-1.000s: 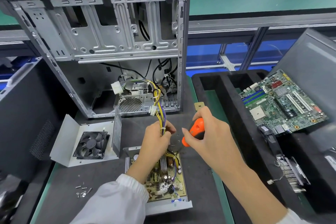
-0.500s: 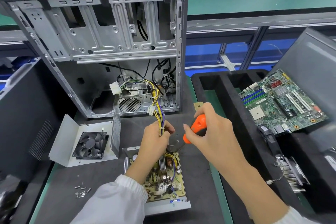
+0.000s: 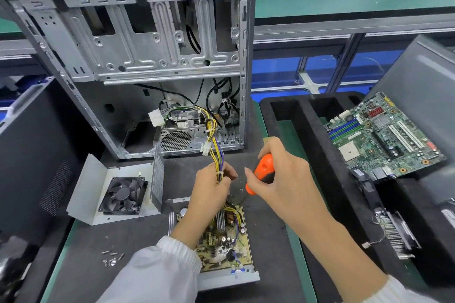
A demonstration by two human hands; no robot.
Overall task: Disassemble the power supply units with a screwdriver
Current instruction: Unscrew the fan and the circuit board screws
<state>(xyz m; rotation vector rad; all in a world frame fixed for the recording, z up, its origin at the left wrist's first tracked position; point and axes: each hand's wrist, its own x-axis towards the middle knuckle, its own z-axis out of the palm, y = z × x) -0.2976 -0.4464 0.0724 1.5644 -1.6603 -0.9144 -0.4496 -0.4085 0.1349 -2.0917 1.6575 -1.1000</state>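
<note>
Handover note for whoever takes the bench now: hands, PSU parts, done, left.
Left hand grips the wire bundle, lifted clear of the PSU board.
Right hand holds the orange screwdriver; its tip is hidden near the board's far end.
Done: PSU cover with fan is off and lies to the left; loose screws sit on the mat.
Left: board is still in its metal tray; free it and lift it out.

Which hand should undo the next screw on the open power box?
Probably the right hand: it already grips the orange screwdriver, angled down toward the power supply board. The left hand is busy holding the wire bundle up out of the way.
</note>
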